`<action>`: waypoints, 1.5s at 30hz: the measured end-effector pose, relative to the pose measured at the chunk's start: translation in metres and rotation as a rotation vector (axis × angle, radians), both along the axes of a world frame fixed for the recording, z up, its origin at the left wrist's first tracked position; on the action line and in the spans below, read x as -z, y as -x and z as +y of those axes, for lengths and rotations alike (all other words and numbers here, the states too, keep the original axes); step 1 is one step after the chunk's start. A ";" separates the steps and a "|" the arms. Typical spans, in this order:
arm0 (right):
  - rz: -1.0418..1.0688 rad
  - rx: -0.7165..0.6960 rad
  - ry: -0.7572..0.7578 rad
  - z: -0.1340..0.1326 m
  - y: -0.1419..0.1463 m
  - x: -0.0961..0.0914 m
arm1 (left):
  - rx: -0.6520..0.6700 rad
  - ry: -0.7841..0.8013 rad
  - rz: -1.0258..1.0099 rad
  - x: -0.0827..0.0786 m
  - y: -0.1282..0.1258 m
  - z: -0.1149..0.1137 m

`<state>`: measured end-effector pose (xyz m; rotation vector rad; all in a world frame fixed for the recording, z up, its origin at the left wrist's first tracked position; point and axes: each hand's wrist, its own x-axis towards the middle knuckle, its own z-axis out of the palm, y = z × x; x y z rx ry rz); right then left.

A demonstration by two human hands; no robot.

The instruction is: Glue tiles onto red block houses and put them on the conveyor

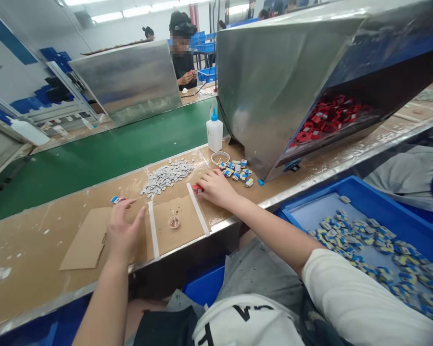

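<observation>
At the left we are looking across a brown bench (pixel 29 230), where a flat sheet of cardboard (pixel 84 238) is lying just left of our left hand (pixel 122 226). We are holding that hand over the bench with its thumb and forefinger spread apart; a blue, white and red block (pixel 117 199) is showing just beyond the fingers, and we are finding it impossible to tell whether they are touching it.

Farther right, toward the far edge, we are seeing a loose pile of small grey tiles (pixel 169 175). Nearer, between two strips of white tape (pixel 154 230), a small round pale thing (pixel 174 222) is resting.

At the right strip we are placing our right hand (pixel 218 188), its fingers bent and close together, with a red block (pixel 197 188) at their tips; the hand is hiding how firmly we are gripping it. Beyond, a white bottle (pixel 214 134) is standing upright, and a pale ring (pixel 220 158) is lying near its foot. Just right, blue, white and yellow blocks (pixel 238 170) are clustering beside a large metal bin (pixel 274 86), whose opening is showing many red pieces (pixel 328 117). At the near right, a blue crate (pixel 375 185) is holding many more blocks (pixel 375 245).
</observation>
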<state>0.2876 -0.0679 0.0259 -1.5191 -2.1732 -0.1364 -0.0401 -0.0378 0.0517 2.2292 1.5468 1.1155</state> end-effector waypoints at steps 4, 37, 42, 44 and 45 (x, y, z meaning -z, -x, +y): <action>0.325 -0.241 -0.111 0.024 0.050 -0.015 | 0.328 0.523 -0.410 -0.005 -0.040 0.001; 0.296 -0.527 0.465 0.018 0.072 0.025 | 0.441 0.420 -0.756 0.073 -0.061 0.048; 0.356 -0.605 0.395 0.026 0.069 0.024 | 0.419 0.422 -0.626 0.066 -0.056 0.054; 0.404 -0.602 0.363 0.027 0.067 0.025 | 0.404 0.429 -0.575 0.063 -0.056 0.054; 0.432 -0.600 0.348 0.027 0.066 0.026 | 0.395 0.429 -0.557 0.061 -0.056 0.053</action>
